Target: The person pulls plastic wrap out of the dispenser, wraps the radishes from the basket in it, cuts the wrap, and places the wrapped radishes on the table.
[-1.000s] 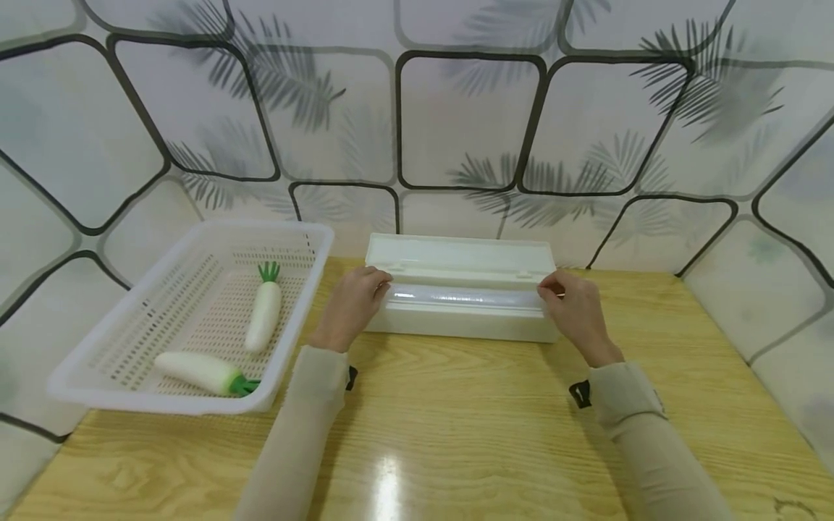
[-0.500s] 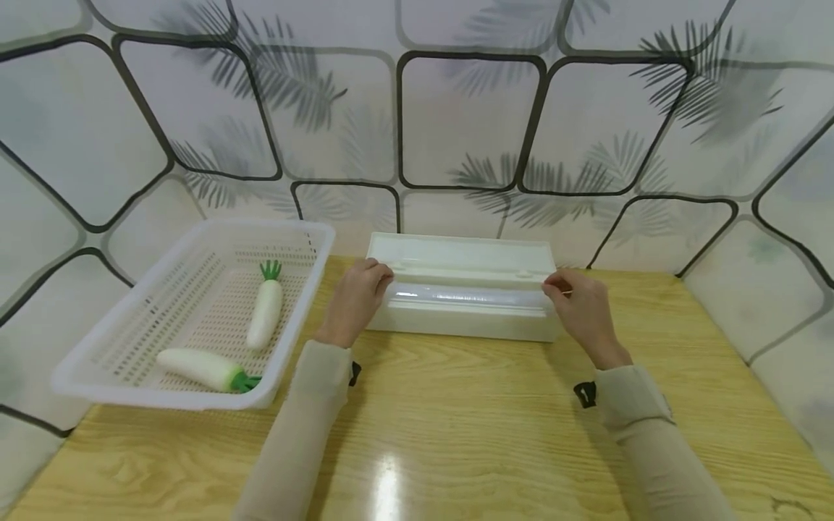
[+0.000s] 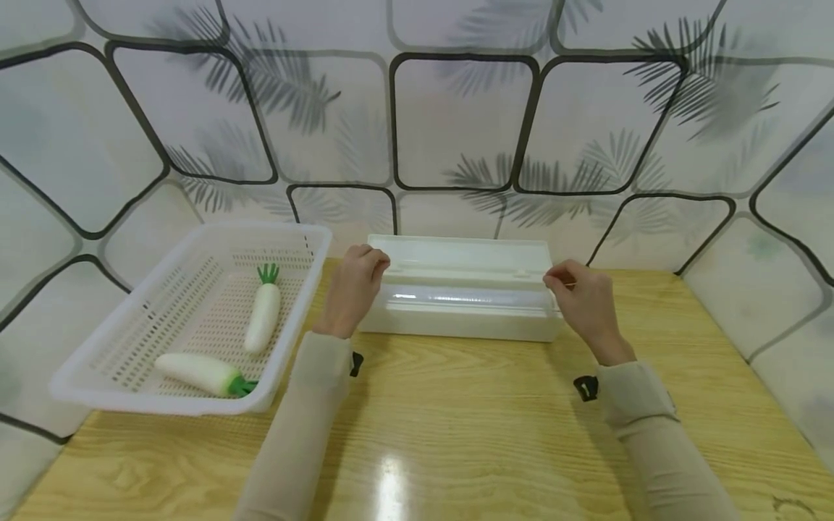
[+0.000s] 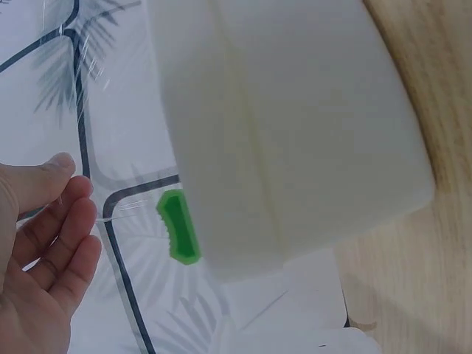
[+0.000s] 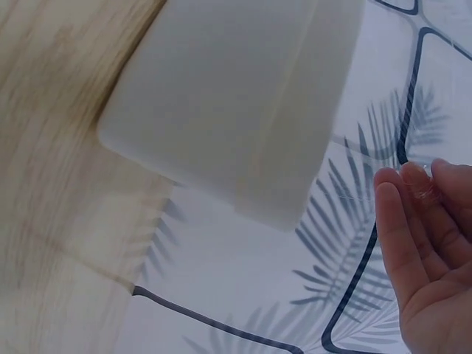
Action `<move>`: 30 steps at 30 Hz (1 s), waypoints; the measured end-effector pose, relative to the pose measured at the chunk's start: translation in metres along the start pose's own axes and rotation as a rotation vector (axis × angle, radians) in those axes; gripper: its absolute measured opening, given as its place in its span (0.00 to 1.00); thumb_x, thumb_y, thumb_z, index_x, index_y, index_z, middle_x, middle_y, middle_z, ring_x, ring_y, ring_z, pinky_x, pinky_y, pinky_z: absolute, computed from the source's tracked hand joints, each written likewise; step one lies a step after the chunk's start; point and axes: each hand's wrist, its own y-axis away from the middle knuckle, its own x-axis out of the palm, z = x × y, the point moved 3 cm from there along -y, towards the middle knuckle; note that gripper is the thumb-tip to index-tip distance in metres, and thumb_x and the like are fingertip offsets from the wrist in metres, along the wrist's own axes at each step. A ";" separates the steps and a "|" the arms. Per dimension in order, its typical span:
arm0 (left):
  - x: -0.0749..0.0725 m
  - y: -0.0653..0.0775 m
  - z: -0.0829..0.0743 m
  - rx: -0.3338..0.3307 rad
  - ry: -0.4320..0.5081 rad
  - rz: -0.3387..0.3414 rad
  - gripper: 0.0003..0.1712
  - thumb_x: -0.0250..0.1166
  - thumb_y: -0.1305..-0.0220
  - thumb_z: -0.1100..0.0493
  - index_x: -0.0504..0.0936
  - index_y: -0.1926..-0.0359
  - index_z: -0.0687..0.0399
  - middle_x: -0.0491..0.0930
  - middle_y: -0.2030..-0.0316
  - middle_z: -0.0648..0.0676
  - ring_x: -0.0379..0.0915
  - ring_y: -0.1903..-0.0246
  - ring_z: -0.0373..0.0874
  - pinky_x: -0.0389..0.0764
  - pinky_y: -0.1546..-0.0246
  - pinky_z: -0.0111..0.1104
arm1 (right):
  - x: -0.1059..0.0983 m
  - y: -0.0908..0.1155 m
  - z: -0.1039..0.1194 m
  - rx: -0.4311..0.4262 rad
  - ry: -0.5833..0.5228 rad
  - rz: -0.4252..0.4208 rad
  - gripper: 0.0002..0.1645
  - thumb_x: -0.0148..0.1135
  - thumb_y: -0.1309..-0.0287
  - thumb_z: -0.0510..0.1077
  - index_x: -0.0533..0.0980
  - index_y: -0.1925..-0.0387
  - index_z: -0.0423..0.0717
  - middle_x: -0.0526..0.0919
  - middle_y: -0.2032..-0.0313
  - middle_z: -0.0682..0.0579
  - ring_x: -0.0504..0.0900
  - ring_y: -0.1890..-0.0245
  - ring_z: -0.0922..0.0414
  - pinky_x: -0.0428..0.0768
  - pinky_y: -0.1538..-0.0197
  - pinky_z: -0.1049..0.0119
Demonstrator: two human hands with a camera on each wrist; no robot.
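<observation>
A white cling film dispenser box [image 3: 456,324] stands with its lid [image 3: 456,253] tipped back, a shiny roll of cling film [image 3: 469,297] lying inside. At its left end my left hand [image 3: 352,289] pinches the film's edge between thumb and fingertips, raised above the box rim. My right hand [image 3: 586,307] pinches the other corner at the right end, at a similar height. Clear cling film [image 4: 125,214] stretches from the left fingertips in the left wrist view, and crumpled film [image 5: 424,193] shows at the right fingertips. A green slider [image 4: 179,227] shows beside the box.
To the left stands a white perforated plastic basket [image 3: 306,297] holding two white radishes, one upright [image 3: 263,318] and one lying sideways [image 3: 198,372], both with green tops. The wooden table [image 3: 469,427] meets a patterned wall [image 3: 462,130] behind the box.
Both hands have risen a little from the roll, still pinching the film at its two ends. The right hand has also shifted slightly outward. The basket and radishes stay put.
</observation>
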 end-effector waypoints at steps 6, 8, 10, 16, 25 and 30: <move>-0.007 -0.007 -0.002 -0.006 0.019 -0.020 0.03 0.66 0.34 0.71 0.84 0.63 0.71 0.82 0.67 0.63 0.77 0.64 0.57 0.82 0.62 0.40 | -0.003 -0.005 0.004 -0.007 0.019 -0.017 0.04 0.69 0.46 0.23 0.80 0.70 0.28 0.85 0.73 0.35 0.85 0.73 0.40 0.65 0.65 0.91; -0.009 -0.008 -0.003 -0.007 0.024 -0.022 0.03 0.66 0.34 0.72 0.84 0.63 0.72 0.82 0.67 0.63 0.77 0.64 0.57 0.81 0.61 0.41 | -0.005 -0.007 0.006 -0.012 0.023 -0.025 0.04 0.69 0.46 0.23 0.81 0.70 0.28 0.85 0.73 0.35 0.85 0.73 0.40 0.65 0.65 0.91; -0.011 -0.010 -0.004 -0.010 0.025 -0.024 0.04 0.65 0.33 0.71 0.84 0.63 0.71 0.82 0.67 0.63 0.77 0.63 0.58 0.81 0.61 0.41 | -0.007 -0.009 0.008 -0.012 0.024 -0.032 0.04 0.69 0.46 0.23 0.81 0.70 0.28 0.85 0.73 0.35 0.85 0.73 0.40 0.66 0.65 0.91; -0.016 -0.013 -0.008 -0.026 0.032 -0.052 0.04 0.66 0.33 0.70 0.84 0.63 0.71 0.82 0.66 0.63 0.78 0.62 0.58 0.81 0.59 0.42 | -0.013 -0.012 0.014 -0.004 0.020 -0.052 0.03 0.67 0.45 0.23 0.81 0.71 0.29 0.85 0.74 0.36 0.84 0.74 0.41 0.67 0.65 0.89; -0.027 -0.018 -0.016 -0.014 0.019 -0.116 0.04 0.67 0.34 0.69 0.85 0.63 0.70 0.82 0.65 0.63 0.78 0.60 0.58 0.81 0.57 0.43 | -0.024 -0.019 0.027 -0.045 0.034 -0.103 0.04 0.69 0.47 0.22 0.81 0.72 0.29 0.85 0.75 0.39 0.81 0.76 0.53 0.68 0.66 0.87; -0.036 -0.022 -0.021 0.000 0.041 -0.146 0.04 0.66 0.33 0.70 0.85 0.62 0.71 0.82 0.64 0.63 0.78 0.59 0.59 0.81 0.56 0.43 | -0.030 -0.024 0.033 -0.070 0.040 -0.130 0.05 0.69 0.49 0.21 0.81 0.73 0.29 0.85 0.76 0.39 0.79 0.77 0.58 0.68 0.67 0.86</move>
